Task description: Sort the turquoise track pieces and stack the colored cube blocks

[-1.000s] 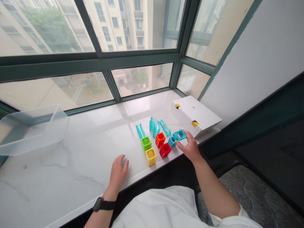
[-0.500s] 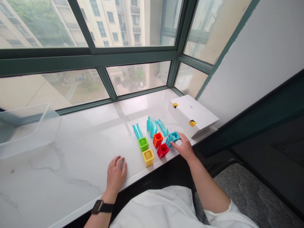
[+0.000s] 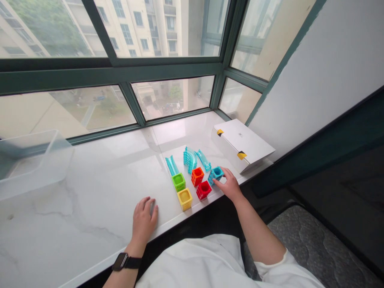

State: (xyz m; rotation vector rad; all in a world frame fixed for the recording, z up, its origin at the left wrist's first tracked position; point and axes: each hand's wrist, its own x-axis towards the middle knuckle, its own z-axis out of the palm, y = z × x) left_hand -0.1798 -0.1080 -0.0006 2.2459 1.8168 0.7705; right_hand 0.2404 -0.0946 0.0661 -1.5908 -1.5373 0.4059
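My right hand (image 3: 229, 184) has its thumb and fingers around a blue hollow block (image 3: 215, 175), which stands upright on the white marbled counter. Just left of it are a red block (image 3: 204, 190) and an orange block (image 3: 197, 176). Farther left, a green block (image 3: 179, 182) stands behind a yellow block (image 3: 185, 198). Behind them lie a straight clear-blue track piece (image 3: 172, 165), a curved track piece (image 3: 190, 159) and another clear-blue track piece (image 3: 204, 160). My left hand (image 3: 145, 219) rests palm down on the counter, fingers loosely extended, holding nothing.
A white box (image 3: 244, 142) with yellow-and-black tabs sits at the back right by the wall. At the far left is a clear plastic bin (image 3: 60, 160). Windows (image 3: 174, 96) line the back of the marbled counter (image 3: 99, 192), whose front edge runs close to my body.
The blue block in my right hand has gone from tilted to upright on the counter. My left hand stays resting; the whole view has shifted slightly.
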